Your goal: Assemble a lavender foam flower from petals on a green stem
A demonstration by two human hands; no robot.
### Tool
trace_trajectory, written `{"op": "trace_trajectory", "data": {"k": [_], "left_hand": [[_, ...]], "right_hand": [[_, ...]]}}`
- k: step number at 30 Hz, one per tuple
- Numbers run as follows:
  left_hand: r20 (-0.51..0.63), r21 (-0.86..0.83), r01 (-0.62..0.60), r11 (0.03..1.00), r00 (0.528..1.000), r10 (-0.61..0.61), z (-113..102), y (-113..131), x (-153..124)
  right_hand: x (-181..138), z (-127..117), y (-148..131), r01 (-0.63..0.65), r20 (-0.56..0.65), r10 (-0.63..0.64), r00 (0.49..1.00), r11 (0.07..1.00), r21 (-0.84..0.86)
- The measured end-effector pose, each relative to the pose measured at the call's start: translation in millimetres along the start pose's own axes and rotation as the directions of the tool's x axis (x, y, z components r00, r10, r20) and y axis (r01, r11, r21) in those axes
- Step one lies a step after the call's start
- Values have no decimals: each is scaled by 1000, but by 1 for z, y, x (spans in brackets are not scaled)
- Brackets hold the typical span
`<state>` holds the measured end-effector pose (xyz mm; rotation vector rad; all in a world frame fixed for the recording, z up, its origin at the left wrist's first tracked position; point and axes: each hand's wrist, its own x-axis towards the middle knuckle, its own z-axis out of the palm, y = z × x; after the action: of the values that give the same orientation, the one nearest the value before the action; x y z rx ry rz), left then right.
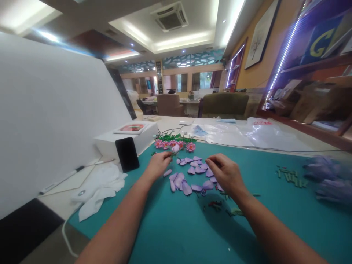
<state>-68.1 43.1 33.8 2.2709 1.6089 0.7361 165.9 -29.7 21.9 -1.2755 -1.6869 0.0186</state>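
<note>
My left hand (158, 164) is closed in a pinch on a small artificial flower (175, 148) with a pale lilac head and a bit of green below it. To the right, my right hand (225, 171) hovers over the mat with thumb and fingertips pressed together; whatever they hold, if anything, is hidden. Between the hands, loose lilac petals (179, 181) lie scattered on the green mat (170, 227). Some petals are partly covered by the right hand. Beyond the left hand, pink artificial flowers (190, 147) with green stems lie in a row.
A black phone (127, 154) leans against a white box (150, 134) at left. Near it are crumpled white tissue (95, 201) and a marker pen (62, 179). Small green pieces (293, 177) and purple bundles (334, 190) lie at right. Clear plastic sheets (233, 134) cover the table's far side.
</note>
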Motion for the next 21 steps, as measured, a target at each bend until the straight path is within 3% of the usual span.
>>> {"op": "trace_trajectory", "data": {"k": [10, 21], "left_hand": [[-52, 217, 94, 972, 995, -85, 18, -53, 7], [-40, 329, 148, 933, 989, -143, 26, -55, 12]], "right_hand": [[-4, 1, -11, 75, -2, -75, 997, 997, -13], [-6, 3, -7, 117, 69, -115, 991, 992, -36]]}}
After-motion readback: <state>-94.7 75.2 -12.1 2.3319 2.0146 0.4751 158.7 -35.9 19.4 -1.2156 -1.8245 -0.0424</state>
